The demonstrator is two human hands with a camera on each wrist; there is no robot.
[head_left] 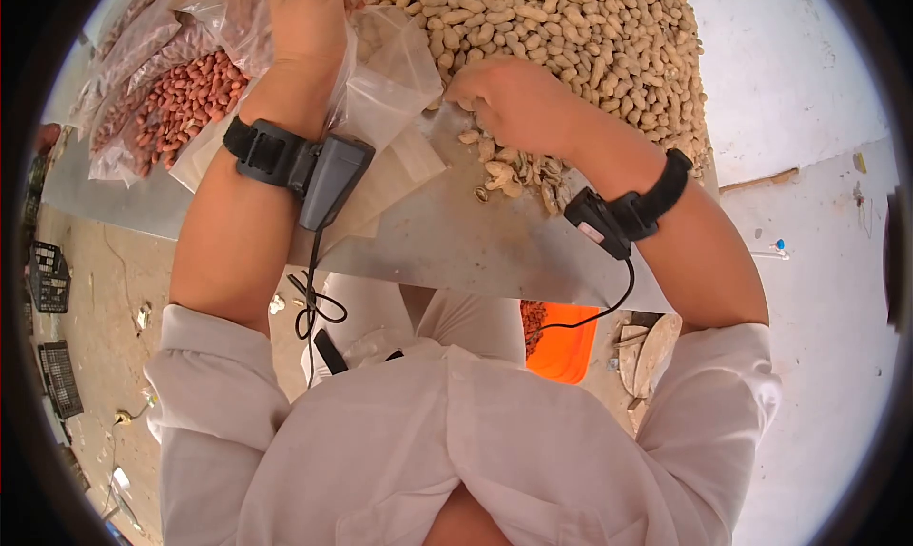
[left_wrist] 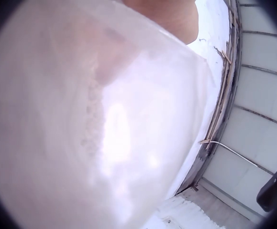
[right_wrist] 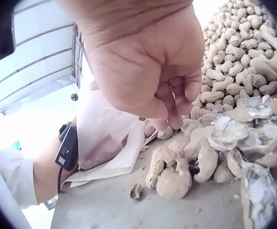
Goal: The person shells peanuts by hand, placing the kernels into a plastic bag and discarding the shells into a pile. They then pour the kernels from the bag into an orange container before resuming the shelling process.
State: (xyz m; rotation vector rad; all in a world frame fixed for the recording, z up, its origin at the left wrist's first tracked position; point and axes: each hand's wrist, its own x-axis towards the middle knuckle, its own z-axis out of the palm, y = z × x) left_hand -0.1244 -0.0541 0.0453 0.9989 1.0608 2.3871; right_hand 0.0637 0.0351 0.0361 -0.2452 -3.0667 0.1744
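Note:
At the top of the head view my left hand [head_left: 309, 18] is bent beside a clear plastic bag [head_left: 390, 56], its fingers partly cut off by the frame edge. The bag fills most of the left wrist view and veils that hand. My right hand [head_left: 523, 104] is at the near edge of a heap of unshelled peanuts [head_left: 571, 23]. Its fingers [right_wrist: 167, 98] curl down, with the tips just above the nearest peanuts; I cannot tell whether they pinch one. Cracked peanut shells [right_wrist: 226, 136] lie below and beside this hand.
Bags of red shelled peanuts [head_left: 190, 104] lie at the left of the metal table [head_left: 447, 246]. Flat plastic sheets [head_left: 380, 189] lie near the left forearm. Below the table edge is an orange tub [head_left: 566, 341]. Black crates [head_left: 49, 278] stand on the floor at far left.

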